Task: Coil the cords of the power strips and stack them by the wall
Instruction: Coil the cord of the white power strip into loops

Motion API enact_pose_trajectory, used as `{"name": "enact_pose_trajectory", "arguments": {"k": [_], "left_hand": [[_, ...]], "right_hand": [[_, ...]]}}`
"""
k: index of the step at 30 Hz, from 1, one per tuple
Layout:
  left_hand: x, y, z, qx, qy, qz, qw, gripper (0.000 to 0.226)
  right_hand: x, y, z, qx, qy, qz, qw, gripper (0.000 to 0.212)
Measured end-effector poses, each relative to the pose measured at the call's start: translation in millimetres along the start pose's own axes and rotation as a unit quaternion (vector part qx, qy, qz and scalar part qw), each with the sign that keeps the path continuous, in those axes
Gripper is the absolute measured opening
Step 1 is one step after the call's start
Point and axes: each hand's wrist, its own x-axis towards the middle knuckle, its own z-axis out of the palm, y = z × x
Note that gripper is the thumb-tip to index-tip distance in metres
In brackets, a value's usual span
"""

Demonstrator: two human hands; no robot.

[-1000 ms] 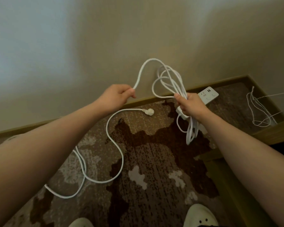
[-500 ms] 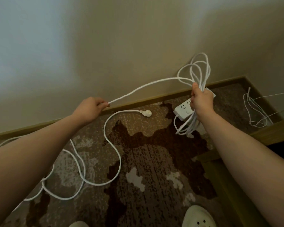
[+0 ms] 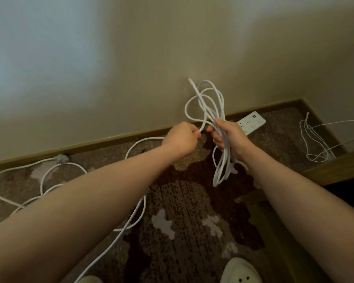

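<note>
My right hand (image 3: 229, 135) grips a bundle of white cord loops (image 3: 209, 103) that rise above the fist and hang below it. A white power strip (image 3: 251, 122) shows just behind that hand, partly hidden by it; whether it lies on the carpet or hangs from the cord I cannot tell. My left hand (image 3: 182, 138) pinches the same cord right beside the right hand. From there the loose white cord (image 3: 139, 211) trails under my left forearm across the carpet to the lower left.
More white cord (image 3: 14, 172) loops over the patterned brown carpet at the left, with a plug (image 3: 62, 158) by the baseboard. Thin white wires (image 3: 313, 144) lie in the right corner beside a wooden furniture edge (image 3: 335, 170). My shoes show at the bottom edge.
My left hand has swung right from a wide reach to meet the right hand, carrying a new length of cord to the bundle. The right hand kept its grip on the coil.
</note>
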Motion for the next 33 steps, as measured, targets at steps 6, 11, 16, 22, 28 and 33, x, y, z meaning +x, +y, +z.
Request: {"name": "enact_pose_trajectory", "arguments": {"k": [6,11,16,22,28,33], "left_hand": [[9.9,19.6,21.2,0.011,-0.008,-0.038,0.999,0.032],[2.2,9.6,29.9,-0.048,-0.043,0.006,0.998,0.04],[-12.7,-12.4,45.8,-0.083,-0.126,0.011,0.988,0.033],[-13.7,-12.0,44.0,-0.092,-0.196,0.023,0.976,0.029],[-20.6,-46.1,26.4,-0.096,-0.225,-0.002,0.969,0.025],[-26.4,-76.6,14.2,-0.041,-0.255,0.004,0.966,0.025]], "right_hand": [[-3.2,1.5,-1.1,-0.027,-0.001,-0.029,0.999,0.037],[-2.3,-1.7,-2.2,-0.036,0.04,-0.031,0.998,0.03],[1.4,-7.6,0.7,0.005,0.069,-0.015,0.998,0.028],[2.6,-12.8,3.7,0.012,0.069,-0.01,0.998,0.025],[0.9,-16.8,5.1,0.086,0.058,0.01,0.995,0.024],[-0.8,-18.7,7.0,0.058,0.058,0.006,0.997,0.027]]}}
